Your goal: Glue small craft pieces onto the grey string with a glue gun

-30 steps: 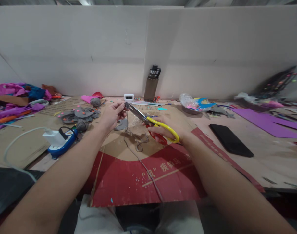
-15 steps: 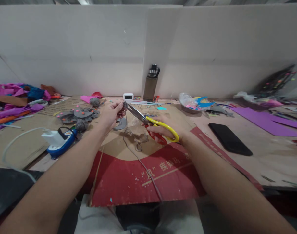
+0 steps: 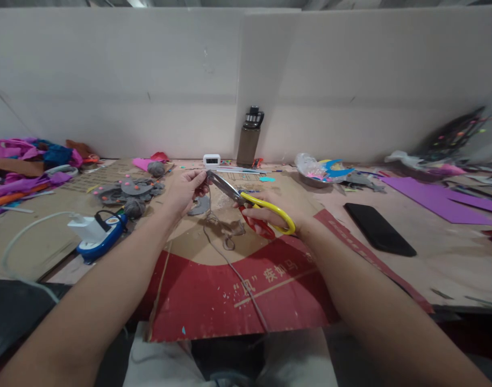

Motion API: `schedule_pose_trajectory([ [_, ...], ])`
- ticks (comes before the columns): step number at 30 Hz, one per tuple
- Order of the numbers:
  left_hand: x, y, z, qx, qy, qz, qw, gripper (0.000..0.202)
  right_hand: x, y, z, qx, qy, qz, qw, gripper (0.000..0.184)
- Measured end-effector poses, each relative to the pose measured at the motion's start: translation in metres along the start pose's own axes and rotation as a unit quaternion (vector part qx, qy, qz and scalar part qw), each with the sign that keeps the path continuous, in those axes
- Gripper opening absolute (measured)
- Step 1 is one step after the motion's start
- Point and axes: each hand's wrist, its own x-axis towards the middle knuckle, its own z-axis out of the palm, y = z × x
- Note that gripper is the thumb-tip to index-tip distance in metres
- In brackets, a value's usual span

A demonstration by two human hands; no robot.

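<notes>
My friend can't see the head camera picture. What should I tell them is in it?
A person's right hand holds scissors with the tips at a small grey piece in the left hand. Grey yarn trails below across red-and-brown cardboard. A bottle stands behind, and a phone lies to the right.

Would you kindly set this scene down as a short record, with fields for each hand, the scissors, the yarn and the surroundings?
Left hand: pinches a small dark grey piece
Right hand: holds the scissors by their yellow and red handles
Scissors: tips at the left fingertips; whether they are cutting is unclear
Grey yarn: loops on the cardboard and runs to its near edge
Behind: bottle and small white display, near the wall
Right side: black phone, lying flat
</notes>
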Motion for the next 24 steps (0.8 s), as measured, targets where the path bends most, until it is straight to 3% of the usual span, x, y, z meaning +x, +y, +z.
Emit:
schedule_pose_trajectory([
  [6, 0.0002, 0.0028, 0.0008, -0.013, 0.028, -0.002, 1.0, 0.021, 0.0003, -0.001, 0.0008, -0.003, -0.002, 0.002, 1.0, 0.026],
  [24, -0.002, 0.0052, 0.0032, -0.032, 0.023, -0.01, 0.999, 0.018, 0.0015, -0.0024, 0.0019, -0.006, -0.003, -0.011, 1.0, 0.027],
])
